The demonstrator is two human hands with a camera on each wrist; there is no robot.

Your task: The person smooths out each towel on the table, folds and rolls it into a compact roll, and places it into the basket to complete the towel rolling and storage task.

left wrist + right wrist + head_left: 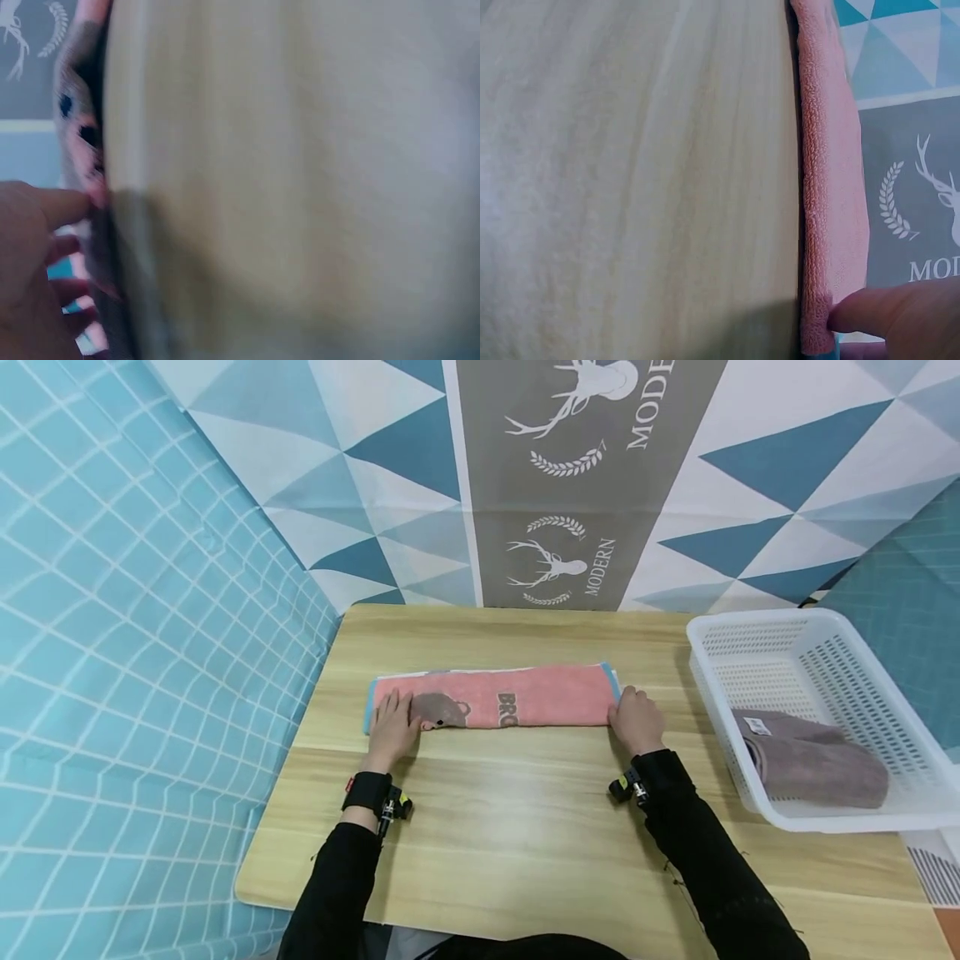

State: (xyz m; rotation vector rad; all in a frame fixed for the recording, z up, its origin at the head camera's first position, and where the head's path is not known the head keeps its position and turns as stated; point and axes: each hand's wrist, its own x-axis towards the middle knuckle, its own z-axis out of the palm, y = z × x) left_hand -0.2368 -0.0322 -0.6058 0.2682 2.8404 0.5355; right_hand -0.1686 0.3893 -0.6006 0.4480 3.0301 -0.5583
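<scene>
Both grips rest on the ends of a folded pink towel [495, 697]: the left hand [392, 729] lies flat with fingers spread over the left end, and the right hand [637, 720] pinches the right end, thumb against the edge. Pressing evenly at both ends should keep the fold's edges aligned. Lengthwise, between them, the towel lies mid-counter [480, 827]. Farther right, a white basket [825, 643] holds 1 folded grey towel [813, 764].
</scene>
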